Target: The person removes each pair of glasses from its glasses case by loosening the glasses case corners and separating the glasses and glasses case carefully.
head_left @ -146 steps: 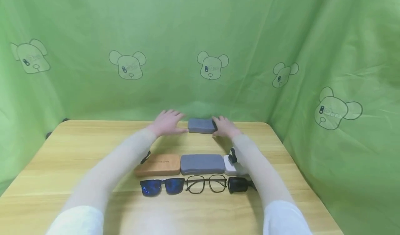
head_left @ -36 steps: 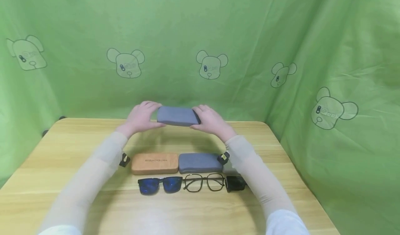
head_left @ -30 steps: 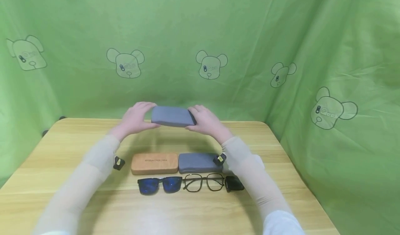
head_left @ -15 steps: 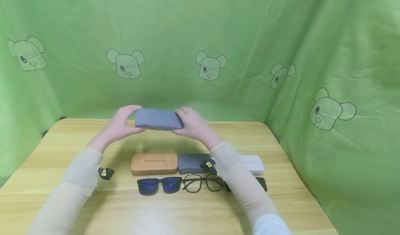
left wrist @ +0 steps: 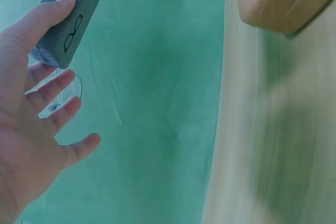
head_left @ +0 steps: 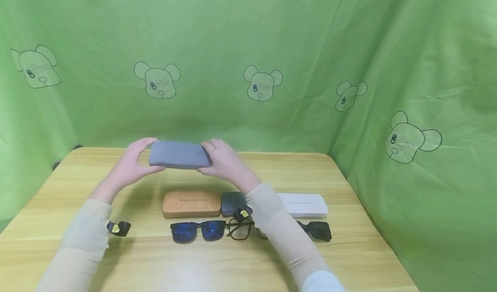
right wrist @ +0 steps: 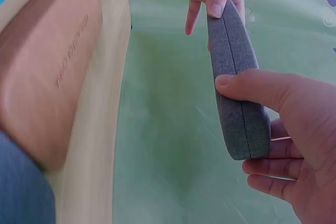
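Note:
A grey-blue glasses case (head_left: 180, 155) is held in the air above the back of the table, lid down on its seam. My left hand (head_left: 130, 164) pinches its left end between thumb and fingers; in the left wrist view the thumb lies on the case (left wrist: 79, 19), beside a small printed glasses drawing, and the other fingers spread apart. My right hand (head_left: 226, 162) grips the other end, and the right wrist view shows its thumb across the case's long edge (right wrist: 239, 98) with fingers beneath.
On the table (head_left: 217, 266) a brown glasses case (head_left: 192, 204), a dark blue case (head_left: 232, 202) and a white case (head_left: 304, 205) lie in a row. In front lie blue-lensed sunglasses (head_left: 199, 230), clear glasses (head_left: 239, 230) and black sunglasses (head_left: 319, 230), partly behind my right arm.
At first the grey-blue case lay at the table's back between my hands. Both hands have since lifted it and carried it left; over the last second it moved further left and slightly lower.

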Demonstrator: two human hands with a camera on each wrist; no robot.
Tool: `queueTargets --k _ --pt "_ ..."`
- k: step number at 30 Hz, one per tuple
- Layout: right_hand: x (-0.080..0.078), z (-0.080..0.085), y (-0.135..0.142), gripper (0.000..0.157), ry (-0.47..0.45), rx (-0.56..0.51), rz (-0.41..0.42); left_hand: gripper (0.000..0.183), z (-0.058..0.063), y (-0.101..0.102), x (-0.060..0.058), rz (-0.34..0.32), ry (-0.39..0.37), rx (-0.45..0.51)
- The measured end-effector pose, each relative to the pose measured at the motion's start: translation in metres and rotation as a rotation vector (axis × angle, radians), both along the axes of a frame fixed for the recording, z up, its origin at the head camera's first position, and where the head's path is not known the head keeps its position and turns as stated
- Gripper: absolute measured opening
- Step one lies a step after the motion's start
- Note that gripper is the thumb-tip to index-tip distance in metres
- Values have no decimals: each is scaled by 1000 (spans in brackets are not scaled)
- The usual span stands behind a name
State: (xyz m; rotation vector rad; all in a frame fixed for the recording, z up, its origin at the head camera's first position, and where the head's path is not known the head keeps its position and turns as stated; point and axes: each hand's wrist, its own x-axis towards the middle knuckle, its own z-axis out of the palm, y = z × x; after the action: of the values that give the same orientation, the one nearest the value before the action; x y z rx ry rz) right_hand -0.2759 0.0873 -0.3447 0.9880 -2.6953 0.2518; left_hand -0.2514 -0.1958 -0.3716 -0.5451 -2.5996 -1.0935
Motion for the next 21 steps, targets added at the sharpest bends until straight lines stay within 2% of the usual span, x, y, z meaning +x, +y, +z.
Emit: queueTargets --k 3,14,21 --pt "5 -2 -8 79 -19 -4 -5 83 -2 -7 5 12 10 -9" --pt "16 -10 -34 78 -33 -6 8 87 -5 -35 28 36 -47 -65" --pt "23 -18 -50 74 -46 -16 13 88 -10 -53 38 41 -63 -87"
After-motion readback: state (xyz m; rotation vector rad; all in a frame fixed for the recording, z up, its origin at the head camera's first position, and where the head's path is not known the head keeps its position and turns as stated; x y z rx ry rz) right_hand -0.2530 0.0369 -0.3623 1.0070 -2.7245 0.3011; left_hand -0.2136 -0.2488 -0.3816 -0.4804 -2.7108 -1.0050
